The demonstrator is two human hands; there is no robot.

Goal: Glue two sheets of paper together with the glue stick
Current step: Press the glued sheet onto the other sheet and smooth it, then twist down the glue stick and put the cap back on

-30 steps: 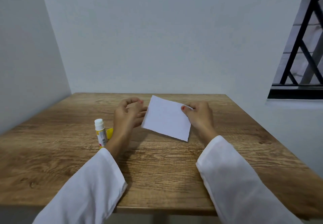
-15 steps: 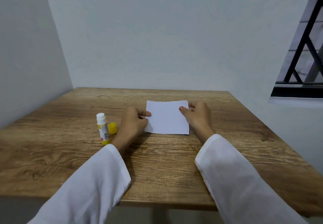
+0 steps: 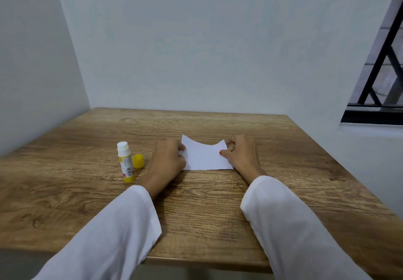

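A white paper sheet (image 3: 206, 156) lies on the wooden table (image 3: 196, 214) between my hands. Its far corners curl upward while its near edge rests on the wood. My left hand (image 3: 169, 159) pinches the sheet's left edge. My right hand (image 3: 239, 153) pinches its right edge, thumb on top. Whether a second sheet lies under it cannot be seen. An uncapped glue stick (image 3: 125, 162) with a white tip and yellow base stands upright to the left of my left hand. Its yellow cap (image 3: 138, 161) sits just beside it.
White walls close the table in at the back and on the left. A window with a black metal grille (image 3: 379, 72) is at the upper right. My white sleeves reach over the table's near edge.
The sheet was held tilted up in the air, then came down to the table. Now its far corners bend up between my two hands. The glue stick and cap stayed put.
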